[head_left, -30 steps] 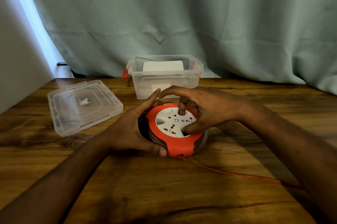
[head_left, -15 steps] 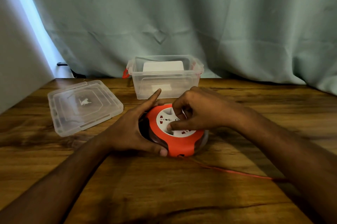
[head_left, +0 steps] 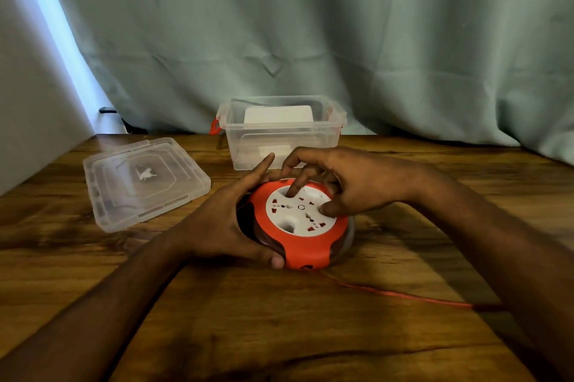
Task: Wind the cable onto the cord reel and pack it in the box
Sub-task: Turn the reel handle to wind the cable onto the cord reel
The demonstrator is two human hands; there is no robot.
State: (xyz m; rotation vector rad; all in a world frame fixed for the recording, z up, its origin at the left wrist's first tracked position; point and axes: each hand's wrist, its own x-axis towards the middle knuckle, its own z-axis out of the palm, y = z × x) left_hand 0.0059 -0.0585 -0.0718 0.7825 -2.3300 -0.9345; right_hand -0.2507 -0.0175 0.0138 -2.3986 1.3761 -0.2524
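Observation:
A round orange cord reel (head_left: 306, 249) with a white socket face lies flat on the wooden table (head_left: 279, 319). My left hand (head_left: 223, 223) wraps around its left side, thumb at the front rim. My right hand (head_left: 348, 186) rests on top, a finger pushed into a round recess of the white face and the thumb pressing its right edge. A thin orange cable (head_left: 403, 294) leaves the reel's front and runs right, passing under my right forearm. The clear plastic box (head_left: 279, 136) stands open just behind the reel.
The box's clear lid (head_left: 143, 183) lies flat at the left. A white object sits inside the box at its back. A grey-green curtain hangs behind the table, and a wall stands on the left.
My right hand has turned the white face: its finger moved from the right side round to the far left recess. The loose cable's far end has shifted on the table. The left hand stayed put.

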